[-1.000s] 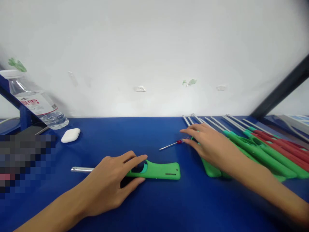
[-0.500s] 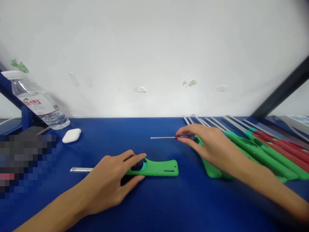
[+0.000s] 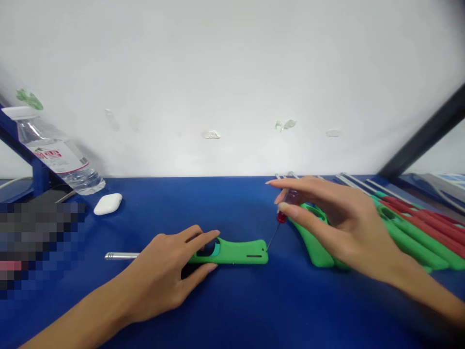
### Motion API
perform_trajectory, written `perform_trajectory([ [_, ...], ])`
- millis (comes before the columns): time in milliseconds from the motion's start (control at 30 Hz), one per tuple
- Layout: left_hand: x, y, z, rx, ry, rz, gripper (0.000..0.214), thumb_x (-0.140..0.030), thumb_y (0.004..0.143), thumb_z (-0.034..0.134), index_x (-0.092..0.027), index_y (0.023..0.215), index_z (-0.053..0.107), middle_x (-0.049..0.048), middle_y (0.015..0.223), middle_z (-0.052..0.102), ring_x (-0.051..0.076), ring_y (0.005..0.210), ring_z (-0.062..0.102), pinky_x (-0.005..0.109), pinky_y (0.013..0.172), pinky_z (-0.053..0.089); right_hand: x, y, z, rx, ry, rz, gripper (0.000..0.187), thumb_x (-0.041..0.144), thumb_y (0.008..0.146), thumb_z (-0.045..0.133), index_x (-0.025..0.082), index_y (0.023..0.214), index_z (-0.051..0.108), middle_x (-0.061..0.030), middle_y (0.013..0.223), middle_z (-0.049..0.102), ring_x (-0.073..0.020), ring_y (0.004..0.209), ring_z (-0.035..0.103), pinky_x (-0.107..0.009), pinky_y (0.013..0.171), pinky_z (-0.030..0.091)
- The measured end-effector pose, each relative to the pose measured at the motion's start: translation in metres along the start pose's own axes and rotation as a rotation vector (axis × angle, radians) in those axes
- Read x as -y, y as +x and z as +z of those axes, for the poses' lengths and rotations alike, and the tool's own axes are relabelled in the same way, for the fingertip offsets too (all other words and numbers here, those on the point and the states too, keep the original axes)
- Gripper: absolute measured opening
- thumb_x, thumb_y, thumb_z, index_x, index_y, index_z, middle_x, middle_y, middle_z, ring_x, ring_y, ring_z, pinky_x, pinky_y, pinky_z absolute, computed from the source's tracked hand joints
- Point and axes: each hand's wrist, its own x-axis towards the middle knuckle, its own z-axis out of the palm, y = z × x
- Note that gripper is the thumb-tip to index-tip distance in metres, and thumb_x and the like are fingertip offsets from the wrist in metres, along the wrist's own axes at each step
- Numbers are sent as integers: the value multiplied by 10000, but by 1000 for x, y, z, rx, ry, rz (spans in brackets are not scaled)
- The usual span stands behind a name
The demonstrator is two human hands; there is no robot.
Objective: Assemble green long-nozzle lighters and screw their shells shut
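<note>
A green long-necked lighter lies flat on the blue table, its metal tube pointing left. My left hand rests over its middle, with thumb and fingers closed around the sides; the palm hides where tube and handle join. In my right hand is a small screwdriver with a dark red handle, pinched between thumb and fingers. Its thin shaft slants down to the left, and the tip is at the right end of the lighter's handle, by a small hole. Whether the tip touches cannot be made out.
Several more green lighters and red lighters lie in a row at the right, partly behind my right arm. A water bottle leans at the left, near a white earbud case. A white wall rises behind the table.
The screwdriver has turned from lying level to slanting steeply downward, and its tip has come to the lighter's right end. My left hand and the lighter have stayed in place.
</note>
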Motion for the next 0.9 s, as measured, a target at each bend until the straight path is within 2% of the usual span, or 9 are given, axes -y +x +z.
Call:
perform_trajectory([
  [133,1,1,1,0,-4,12,428,-398,1058,494,-295,1473,519,62,1227,714,232,827,746,353,706,560,0,0,2,34,8,-56,295,191,983,676,245,1271,710,-19,964,761,-159,802,675,-313,750,532],
  [333,1,0,0,4,-12,4,431,-401,1059,488,-301,1477,512,53,1232,709,245,846,752,368,702,562,1,-2,1,94,-2,-106,302,187,994,660,234,1291,696,-8,984,766,-146,845,680,-289,793,525],
  [533,1,0,1,7,-20,0,434,-412,1056,502,-301,1475,515,51,1201,717,235,831,750,352,701,552,4,-5,1,149,43,-165,376,92,1020,554,231,1357,651,-12,1231,769,-126,1035,724,-230,904,536],
  [667,1,1,2,8,-15,5,426,-414,1060,491,-302,1469,519,53,1226,711,244,865,755,359,713,558,6,-6,4,141,40,-161,352,77,1016,566,227,1324,649,-1,1105,788,-103,931,738,-196,844,544],
  [800,1,0,2,11,-16,0,424,-416,1064,477,-296,1469,519,46,1199,713,240,833,752,372,708,563,1,-5,5,88,-98,-245,159,178,1009,653,228,1146,715,-12,936,712,-121,762,665,-237,697,514],
  [900,1,0,2,8,-11,1,430,-418,1063,481,-291,1472,521,51,1212,711,250,855,756,378,709,567,0,-4,3,122,-167,-269,217,224,1036,613,222,1232,705,-30,962,678,-128,731,630,-252,670,503],
])
